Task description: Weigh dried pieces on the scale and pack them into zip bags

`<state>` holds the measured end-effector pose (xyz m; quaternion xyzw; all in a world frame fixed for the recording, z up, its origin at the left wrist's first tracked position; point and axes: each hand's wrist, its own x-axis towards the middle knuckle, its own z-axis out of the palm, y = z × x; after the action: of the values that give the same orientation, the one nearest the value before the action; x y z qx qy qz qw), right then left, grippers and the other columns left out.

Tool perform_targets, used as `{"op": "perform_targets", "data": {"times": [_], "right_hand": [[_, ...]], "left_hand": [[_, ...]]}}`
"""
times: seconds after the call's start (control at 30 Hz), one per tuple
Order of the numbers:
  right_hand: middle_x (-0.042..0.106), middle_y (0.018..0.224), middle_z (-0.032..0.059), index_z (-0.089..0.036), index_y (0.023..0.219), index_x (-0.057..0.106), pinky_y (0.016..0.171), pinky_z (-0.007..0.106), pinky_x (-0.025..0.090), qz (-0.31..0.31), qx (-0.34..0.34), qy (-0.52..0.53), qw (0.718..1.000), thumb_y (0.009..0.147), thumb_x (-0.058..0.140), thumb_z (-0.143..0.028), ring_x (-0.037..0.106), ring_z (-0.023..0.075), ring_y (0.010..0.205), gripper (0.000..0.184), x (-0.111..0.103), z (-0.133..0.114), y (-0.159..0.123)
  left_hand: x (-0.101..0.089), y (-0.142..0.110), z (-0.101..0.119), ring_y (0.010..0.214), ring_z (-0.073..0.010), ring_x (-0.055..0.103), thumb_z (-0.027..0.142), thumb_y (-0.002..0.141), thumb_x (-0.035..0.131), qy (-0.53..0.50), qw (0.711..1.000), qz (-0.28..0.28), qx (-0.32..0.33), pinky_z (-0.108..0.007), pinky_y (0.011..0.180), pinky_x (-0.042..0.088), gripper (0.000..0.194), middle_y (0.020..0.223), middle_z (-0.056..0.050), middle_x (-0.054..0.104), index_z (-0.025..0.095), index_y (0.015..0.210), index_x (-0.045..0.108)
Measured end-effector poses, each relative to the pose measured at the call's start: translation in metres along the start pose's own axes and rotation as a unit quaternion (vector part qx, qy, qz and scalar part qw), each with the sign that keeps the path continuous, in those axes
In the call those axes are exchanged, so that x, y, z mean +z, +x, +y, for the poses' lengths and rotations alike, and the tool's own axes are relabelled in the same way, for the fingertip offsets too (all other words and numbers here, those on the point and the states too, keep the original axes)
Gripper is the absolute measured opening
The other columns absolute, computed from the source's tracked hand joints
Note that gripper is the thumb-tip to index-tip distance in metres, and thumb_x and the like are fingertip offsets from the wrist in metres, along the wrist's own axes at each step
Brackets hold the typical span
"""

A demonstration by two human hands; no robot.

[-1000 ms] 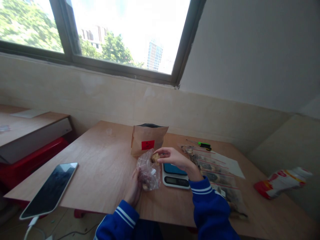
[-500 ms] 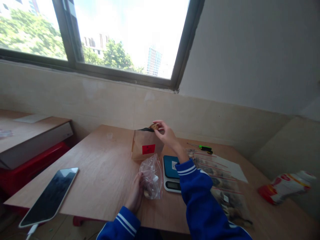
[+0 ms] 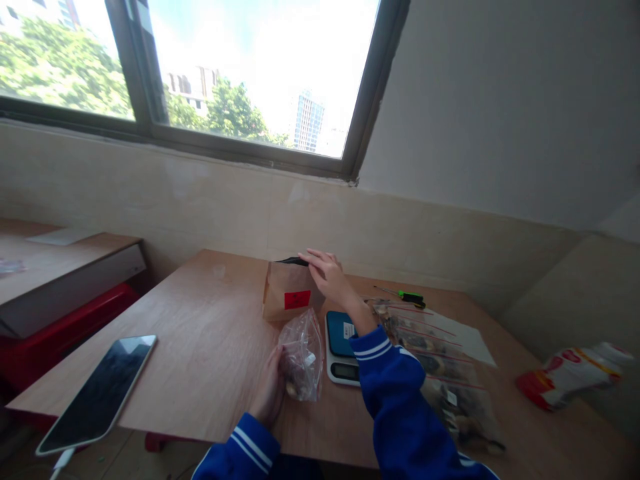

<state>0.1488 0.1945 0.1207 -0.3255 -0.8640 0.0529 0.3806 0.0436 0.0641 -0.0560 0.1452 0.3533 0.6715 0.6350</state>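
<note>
A clear zip bag [image 3: 303,357] with a few brownish lumps at its bottom is upright near the table's front edge. My left hand [image 3: 269,390] is closed round its left side. Behind it stands a brown paper bag [image 3: 280,290] with a red label and a dark open top. My right hand [image 3: 327,272] is at the right end of that opening, fingers stretched over the rim, with nothing visible in them; some fingertips are partly hidden. Under my right forearm lies a kitchen scale [image 3: 343,343] with a blue plate, its right side covered by the sleeve.
Several filled zip bags [image 3: 465,407] lie in a row on the right, over a white sheet [image 3: 470,337]. A green-and-black screwdriver [image 3: 411,297] is behind them. A red-and-white bottle [image 3: 570,377] lies far right; a phone [image 3: 100,393] with a cable is at left.
The brown piece that my right hand held over the paper bag's opening is out of sight. That hand has lowered slightly and its fingers have straightened. My left hand remains on the zip bag.
</note>
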Motion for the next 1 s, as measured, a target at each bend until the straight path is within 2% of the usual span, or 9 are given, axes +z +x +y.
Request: {"op": "perform_targets", "data": {"times": [0.1, 0.17, 0.27, 0.37, 0.5, 0.7, 0.87, 0.93, 1.0], "right_hand": [[0.06, 0.122, 0.0085, -0.021, 0.111, 0.065, 0.101, 0.04, 0.037, 0.075, 0.02, 0.063, 0.995, 0.087, 0.042, -0.013, 0.051, 0.02, 0.114, 0.035, -0.009, -0.01, -0.01], [0.064, 0.103, 0.0074, -0.018, 0.097, 0.065, 0.088, 0.034, 0.045, 0.067, 0.064, 0.143, 0.985, 0.081, 0.04, -0.009, 0.058, 0.0178, 0.097, 0.031, -0.018, -0.013, -0.022], [0.062, 0.081, 0.002, -0.017, 0.083, 0.06, 0.072, 0.027, 0.047, -0.093, 0.138, 0.234, 0.958, 0.077, 0.04, -0.007, 0.059, 0.0141, 0.077, 0.023, -0.024, -0.01, -0.048], [0.063, 0.081, 0.0017, -0.016, 0.082, 0.059, 0.069, 0.024, 0.046, -0.255, 0.19, 0.241, 0.917, 0.074, 0.039, -0.003, 0.06, 0.0128, 0.075, 0.025, -0.017, -0.006, -0.078], [0.063, 0.075, 0.0011, -0.015, 0.076, 0.06, 0.066, 0.023, 0.044, -0.325, 0.195, 0.169, 0.91, 0.071, 0.044, 0.0, 0.057, 0.0131, 0.07, 0.023, 0.008, -0.011, -0.106], [0.069, 0.095, 0.003, -0.017, 0.094, 0.067, 0.084, 0.029, 0.048, -0.358, 0.134, 0.218, 0.898, 0.079, 0.06, -0.015, 0.063, 0.0185, 0.088, 0.017, 0.037, -0.023, -0.118], [0.063, 0.122, 0.0076, -0.022, 0.125, 0.056, 0.101, 0.038, 0.042, -0.393, 0.111, 0.189, 0.893, 0.071, 0.074, -0.024, 0.057, 0.0269, 0.114, 0.057, 0.044, -0.031, -0.126], [0.057, 0.131, 0.0119, -0.021, 0.132, 0.05, 0.104, 0.043, 0.041, -0.386, 0.109, 0.146, 0.904, 0.068, 0.076, -0.02, 0.053, 0.0309, 0.121, 0.069, 0.046, -0.036, -0.129], [0.051, 0.137, 0.0146, -0.019, 0.133, 0.05, 0.105, 0.046, 0.039, -0.357, 0.098, 0.113, 0.922, 0.067, 0.075, -0.016, 0.049, 0.0329, 0.125, 0.071, 0.047, -0.04, -0.131]], "left_hand": [[-0.001, 0.0, 0.0, 0.086, -0.0214, 0.068, 0.04, 0.076, 0.068, -0.006, 1.0, -0.016, 0.002, -0.034, 0.082, 0.051, 0.034, 0.093, -0.009, 0.074, 0.013, 0.097, 0.068], [-0.001, 0.0, 0.001, 0.083, -0.0207, 0.068, 0.041, 0.079, 0.065, -0.004, 1.0, -0.026, 0.007, -0.033, 0.079, 0.051, 0.037, 0.094, -0.01, 0.074, 0.012, 0.101, 0.067], [0.0, -0.001, 0.003, 0.075, -0.0186, 0.068, 0.044, 0.082, 0.06, 0.004, 0.999, -0.031, 0.017, -0.032, 0.073, 0.052, 0.041, 0.093, -0.009, 0.074, 0.013, 0.108, 0.064], [0.003, -0.002, 0.005, 0.08, -0.0185, 0.069, 0.046, 0.084, 0.057, 0.001, 0.999, -0.027, 0.028, -0.032, 0.078, 0.052, 0.042, 0.096, -0.008, 0.075, 0.016, 0.113, 0.063], [0.005, -0.003, 0.006, 0.097, -0.0222, 0.068, 0.044, 0.082, 0.06, -0.007, 0.999, -0.041, 0.032, -0.037, 0.091, 0.05, 0.045, 0.105, -0.009, 0.073, 0.017, 0.119, 0.061], [0.005, -0.006, 0.006, 0.104, -0.0267, 0.066, 0.049, 0.074, 0.068, 0.012, 0.999, -0.015, 0.032, -0.041, 0.096, 0.047, 0.054, 0.104, -0.012, 0.073, 0.015, 0.115, 0.064], [0.003, -0.007, 0.005, 0.099, -0.0293, 0.067, 0.054, 0.067, 0.072, 0.049, 0.998, 0.013, 0.032, -0.042, 0.093, 0.049, 0.054, 0.094, -0.013, 0.075, 0.011, 0.099, 0.071], [0.002, -0.006, 0.003, 0.101, -0.0281, 0.067, 0.053, 0.069, 0.071, 0.06, 0.997, 0.017, 0.044, -0.04, 0.093, 0.049, 0.052, 0.098, -0.012, 0.075, 0.012, 0.102, 0.071], [0.001, -0.005, 0.003, 0.104, -0.0268, 0.066, 0.052, 0.072, 0.069, 0.071, 0.996, 0.014, 0.058, -0.039, 0.095, 0.048, 0.052, 0.103, -0.012, 0.074, 0.014, 0.107, 0.07]]}}
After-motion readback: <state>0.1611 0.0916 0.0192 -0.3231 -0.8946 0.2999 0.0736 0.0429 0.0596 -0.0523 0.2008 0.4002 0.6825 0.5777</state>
